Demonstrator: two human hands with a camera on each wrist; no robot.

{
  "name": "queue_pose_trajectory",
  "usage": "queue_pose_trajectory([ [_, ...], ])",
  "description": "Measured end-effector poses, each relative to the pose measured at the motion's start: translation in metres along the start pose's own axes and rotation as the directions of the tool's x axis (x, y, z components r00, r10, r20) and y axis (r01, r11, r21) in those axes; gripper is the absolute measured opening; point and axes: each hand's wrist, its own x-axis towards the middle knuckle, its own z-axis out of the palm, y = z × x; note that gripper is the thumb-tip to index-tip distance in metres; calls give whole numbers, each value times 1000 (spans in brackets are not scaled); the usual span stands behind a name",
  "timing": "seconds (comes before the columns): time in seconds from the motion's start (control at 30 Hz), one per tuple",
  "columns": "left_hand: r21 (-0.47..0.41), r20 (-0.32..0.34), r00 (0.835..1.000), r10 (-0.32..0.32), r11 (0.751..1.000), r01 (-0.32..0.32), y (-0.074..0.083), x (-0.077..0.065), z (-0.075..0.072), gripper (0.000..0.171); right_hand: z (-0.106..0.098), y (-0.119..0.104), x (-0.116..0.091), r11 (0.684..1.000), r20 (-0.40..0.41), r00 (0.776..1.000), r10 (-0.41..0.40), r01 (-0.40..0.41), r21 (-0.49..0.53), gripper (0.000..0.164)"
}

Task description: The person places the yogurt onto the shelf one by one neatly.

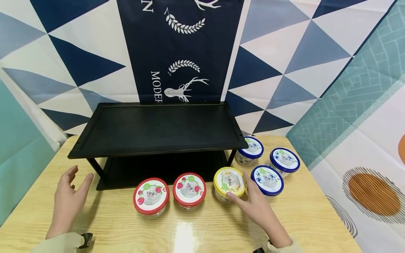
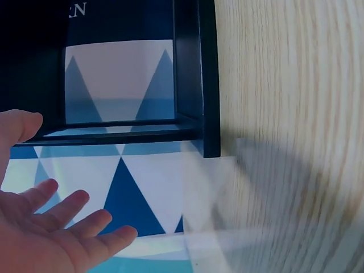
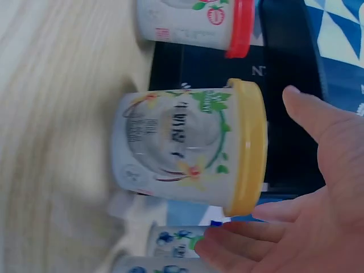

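the yellow-lidded cup (image 1: pixel 228 181) stood upright on the desk (image 1: pixel 123 228), just in front of the right end of a black two-tier shelf (image 1: pixel 161 126), between a red-lidded cup (image 1: pixel 189 189) and a blue-lidded cup (image 1: pixel 267 180). the right hand (image 1: pixel 255 207) was placed about its lid, fingers extended and released; a gap showed between thumb and lid in the wrist view, while contact of the other fingers could not be told. a second red-lidded cup (image 1: pixel 151 196) stood left of the first. a second blue-lidded cup (image 1: pixel 285 159) and a third blue-lidded cup (image 1: pixel 251 147) stood farther back. the left hand (image 1: pixel 67 200) was near the shelf's left end, fingers spread, released. patterned cloth (image 1: pixel 265 59) hung behind.
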Motion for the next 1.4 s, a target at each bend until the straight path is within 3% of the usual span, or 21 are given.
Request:
queue_pose_trajectory([
  [0.33,-74,-39,999,-7,997,4,-1,9,8,67,11,15,7,999,1,1000,10,-10,45,119],
  [0.57,-87,-67,998,6,996,-12,4,15,15,62,18,24,11,992,12,997,71,-72,103,124],
  [0.93,-96,-121,993,3,995,-14,8,26,24,55,32,31,17,969,-52,997,63,-49,243,115],
  [1.13,-90,-218,976,9,996,-30,9,31,28,40,37,32,21,946,-52,996,76,-55,320,110],
  [1.4,-110,-334,941,61,989,-103,7,32,30,29,42,32,21,902,-20,990,142,-121,415,106],
])
